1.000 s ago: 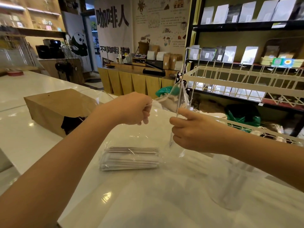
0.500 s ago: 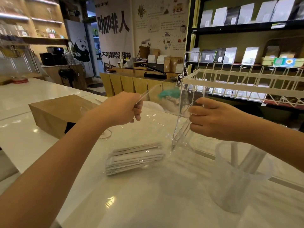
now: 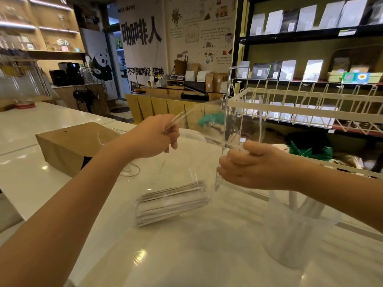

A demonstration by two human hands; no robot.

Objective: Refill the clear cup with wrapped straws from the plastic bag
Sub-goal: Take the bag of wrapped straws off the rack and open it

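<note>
Pulling the plastic bag (image 3: pixel 186 162) mouth apart, left hand (image 3: pixel 153 137) and right hand (image 3: pixel 252 166) each pinched an edge, exposing wrapped straws (image 3: pixel 172 201) for the near-right clear cup (image 3: pixel 294 235).

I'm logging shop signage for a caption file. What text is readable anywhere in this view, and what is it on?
"咖啡人": big black characters on the white wall banner.
A smaller black line lower on that banner: only partly readable, "不叫咖啡" at its start.
Wall poster notes, shelf pouch labels, black counter sign: too small or blurred.
</note>
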